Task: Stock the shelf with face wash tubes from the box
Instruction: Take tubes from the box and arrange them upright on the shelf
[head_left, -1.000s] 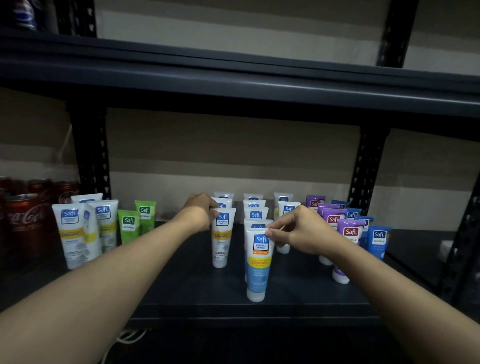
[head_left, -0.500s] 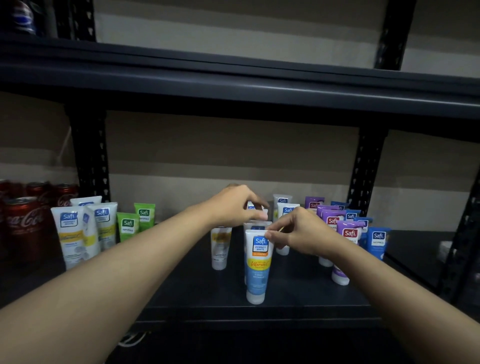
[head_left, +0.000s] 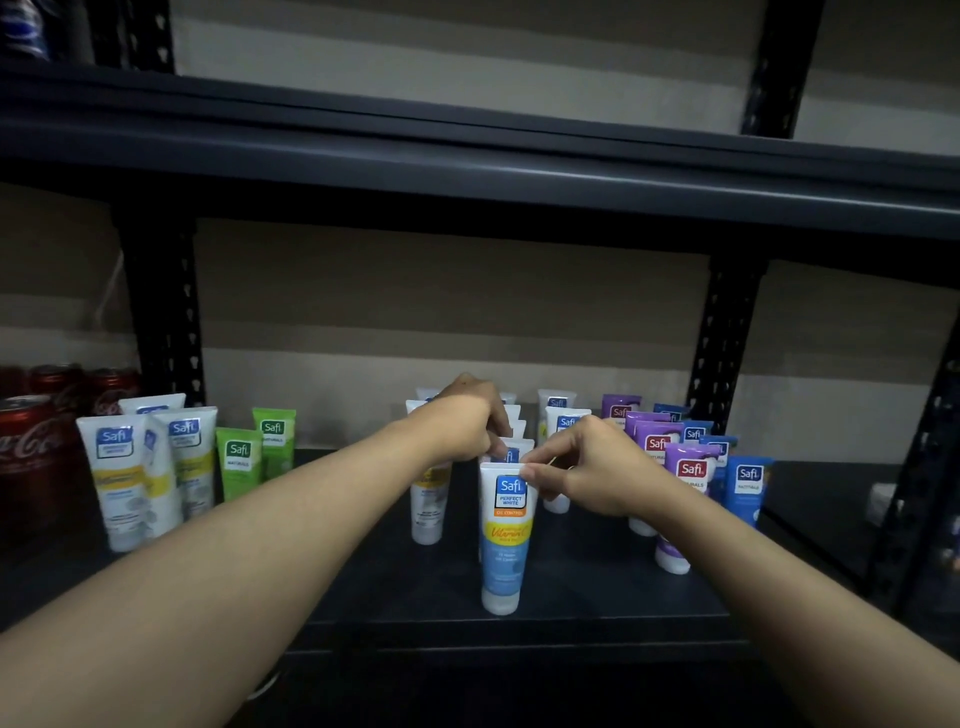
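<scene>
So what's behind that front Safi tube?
More Safi tubes in a row behind the Safi Perfect White tube. The left hand covers most, so their count and labels are hidden.

Grip of right hand (head_left: 587, 470) on front tube (head_left: 505, 540); left hand (head_left: 462, 421) behind

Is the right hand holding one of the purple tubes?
No, the right hand pinches the top corner of the front white-and-blue tube.
</scene>
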